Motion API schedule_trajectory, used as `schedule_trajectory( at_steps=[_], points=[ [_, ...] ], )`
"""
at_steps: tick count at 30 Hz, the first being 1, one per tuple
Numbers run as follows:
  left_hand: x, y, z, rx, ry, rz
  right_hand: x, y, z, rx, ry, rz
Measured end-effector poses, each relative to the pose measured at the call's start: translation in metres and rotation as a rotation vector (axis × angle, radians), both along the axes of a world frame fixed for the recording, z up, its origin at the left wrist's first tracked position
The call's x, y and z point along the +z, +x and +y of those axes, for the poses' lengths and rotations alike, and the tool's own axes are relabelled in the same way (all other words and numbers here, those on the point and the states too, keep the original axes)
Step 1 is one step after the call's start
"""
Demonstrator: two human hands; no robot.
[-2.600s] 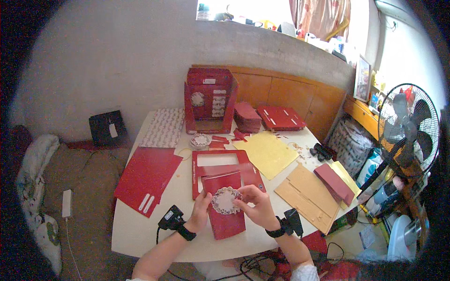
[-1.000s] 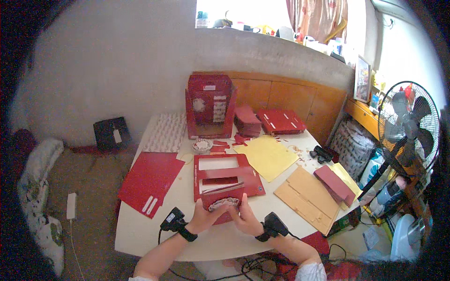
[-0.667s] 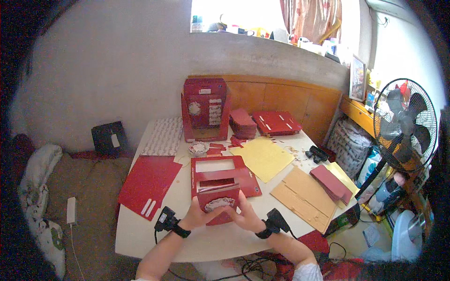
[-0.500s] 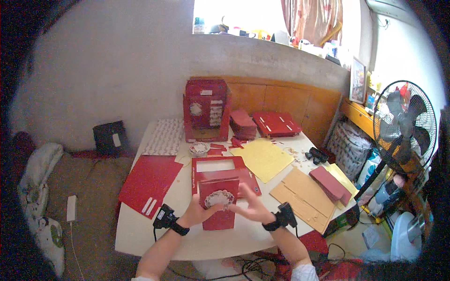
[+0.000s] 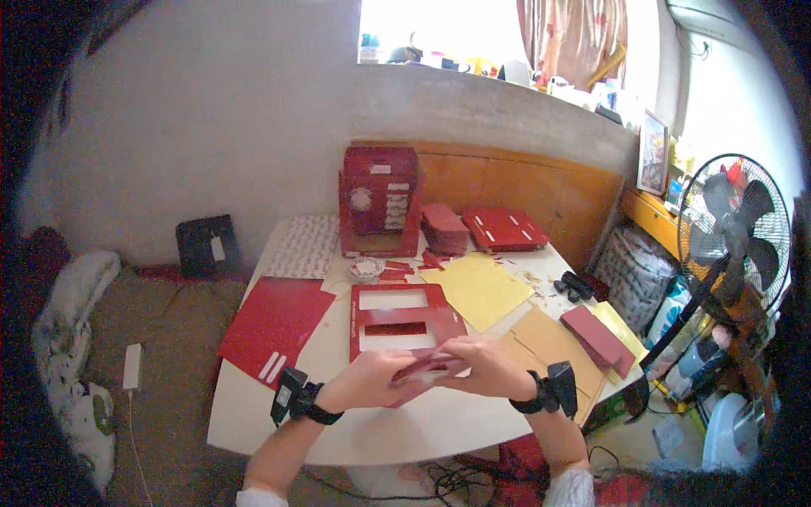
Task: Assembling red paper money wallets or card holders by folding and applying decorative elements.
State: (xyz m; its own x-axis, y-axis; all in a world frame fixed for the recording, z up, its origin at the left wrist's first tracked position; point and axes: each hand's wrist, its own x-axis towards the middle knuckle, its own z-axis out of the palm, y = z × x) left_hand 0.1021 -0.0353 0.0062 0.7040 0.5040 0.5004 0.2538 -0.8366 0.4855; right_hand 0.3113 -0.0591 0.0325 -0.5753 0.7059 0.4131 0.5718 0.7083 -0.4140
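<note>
Both my hands hold a small red cardboard piece [image 5: 425, 369] above the near part of the white table [image 5: 397, 431]. My left hand [image 5: 368, 380] grips its left side and my right hand [image 5: 485, 368] grips its right side. The piece is tilted nearly flat, edge-on to me. Just beyond it lies a red card frame [image 5: 397, 317] with rectangular cut-outs. Each wrist wears a black band with a small device.
A red sheet [image 5: 274, 321] hangs over the table's left edge. Yellow sheet [image 5: 477, 290], tan card [image 5: 549, 346] and a dark red pad [image 5: 596, 335] lie right. An upright red box [image 5: 380, 201] and red stacks [image 5: 503, 228] stand at the back. A fan [image 5: 731, 237] stands right.
The red piece, held up facing me with its round white inset showing half a second ago, has been tipped flat and lowered. Both hands stayed on it.
</note>
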Motion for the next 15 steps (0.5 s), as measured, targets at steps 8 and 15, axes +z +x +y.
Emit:
schedule_trajectory(
  at_steps=[8,15],
  points=[
    [0.008,0.019,0.006,-0.038,0.015,0.164,-0.016,0.008,-0.001,0.001,-0.212,0.204],
    [0.004,0.007,0.075,-0.086,-0.328,-0.267,-0.029,0.054,0.033,-0.359,-0.073,0.604]
  ],
)
